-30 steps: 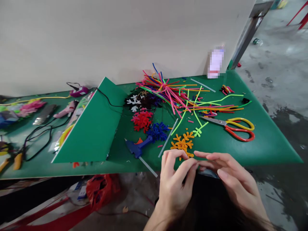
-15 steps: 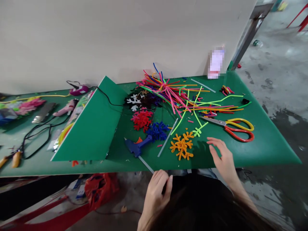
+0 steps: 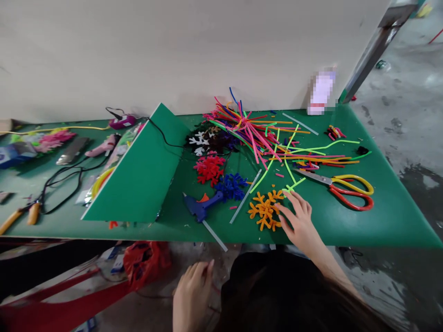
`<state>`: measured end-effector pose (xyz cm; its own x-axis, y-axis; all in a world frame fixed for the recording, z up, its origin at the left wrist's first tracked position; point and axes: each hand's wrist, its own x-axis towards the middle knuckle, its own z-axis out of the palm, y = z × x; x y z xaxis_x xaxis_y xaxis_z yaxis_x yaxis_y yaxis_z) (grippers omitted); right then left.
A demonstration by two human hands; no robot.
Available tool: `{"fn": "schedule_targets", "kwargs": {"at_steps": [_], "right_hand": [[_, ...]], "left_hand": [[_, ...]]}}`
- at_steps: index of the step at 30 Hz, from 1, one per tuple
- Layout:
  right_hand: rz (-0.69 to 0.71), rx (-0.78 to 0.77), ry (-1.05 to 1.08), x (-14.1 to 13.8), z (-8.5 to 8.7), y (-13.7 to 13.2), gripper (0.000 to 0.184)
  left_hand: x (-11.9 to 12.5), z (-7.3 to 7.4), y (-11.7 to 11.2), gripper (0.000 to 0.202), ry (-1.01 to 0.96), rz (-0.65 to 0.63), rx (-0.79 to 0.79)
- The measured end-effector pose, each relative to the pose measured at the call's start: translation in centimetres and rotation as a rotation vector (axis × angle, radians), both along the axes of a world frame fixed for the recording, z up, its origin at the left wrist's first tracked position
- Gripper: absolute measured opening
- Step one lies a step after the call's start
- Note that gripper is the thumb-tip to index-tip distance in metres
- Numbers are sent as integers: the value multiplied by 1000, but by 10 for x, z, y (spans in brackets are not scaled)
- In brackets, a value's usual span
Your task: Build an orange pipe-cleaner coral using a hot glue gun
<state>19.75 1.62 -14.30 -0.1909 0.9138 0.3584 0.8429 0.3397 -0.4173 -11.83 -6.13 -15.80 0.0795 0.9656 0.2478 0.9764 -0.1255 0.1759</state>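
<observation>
My right hand (image 3: 299, 223) rests on the green table top (image 3: 391, 221), fingers spread, its fingertips at the right side of an orange pipe-cleaner snowflake (image 3: 265, 211). It holds nothing I can see. A lime-green pipe-cleaner piece (image 3: 290, 186) lies just beyond those fingers. My left hand (image 3: 192, 295) hangs below the table's front edge over the floor, fingers loosely apart and empty. A blue hot glue gun (image 3: 200, 207) with a glue stick (image 3: 215, 236) lies left of the snowflake.
Red (image 3: 208, 168) and blue (image 3: 231, 186) snowflakes lie near a heap of coloured pipe cleaners (image 3: 249, 133). Red-and-yellow scissors (image 3: 341, 189) lie right. A loose glue stick (image 3: 245, 203) lies centrally. A green board (image 3: 138, 170) stands left, and a red bag (image 3: 145, 265) sits below the table.
My right hand has moved left and down onto the table beside the orange snowflake. My left hand has dropped lower and left, away from the table edge. The view has shifted slightly.
</observation>
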Motion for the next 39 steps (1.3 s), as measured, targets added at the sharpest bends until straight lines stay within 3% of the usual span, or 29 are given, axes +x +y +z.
{"fn": "schedule_targets", "kwargs": {"at_steps": [3,7,10,14,17,24,29,35,39], "right_hand": [[61,-30,-129,-8,-4,1,33],[61,5,-159,-12,-11,3,35],[23,41,-161,-9,-12,9,36],[44,33,-228,-6,-11,17,38],[90,-11,-252,-7,-12,20,38],[89,-11,-203,-6,-8,19,40],[116,-28,-232,-10,-13,17,37],[107,-24,-146,-13,-21,18,32],[115,-4,-88,-9,-20,18,41]], "left_hand": [[21,20,17,13,-203,-96,56],[72,41,46,16,-353,-301,59],[103,43,69,32,-278,-412,78],[125,35,95,38,-32,-415,-17],[130,28,103,38,57,-406,-75],[126,20,100,40,-173,-400,-16],[124,17,103,38,-35,-376,-63],[121,2,106,33,-127,-367,-45],[120,-3,106,37,-159,-371,-9]]}}
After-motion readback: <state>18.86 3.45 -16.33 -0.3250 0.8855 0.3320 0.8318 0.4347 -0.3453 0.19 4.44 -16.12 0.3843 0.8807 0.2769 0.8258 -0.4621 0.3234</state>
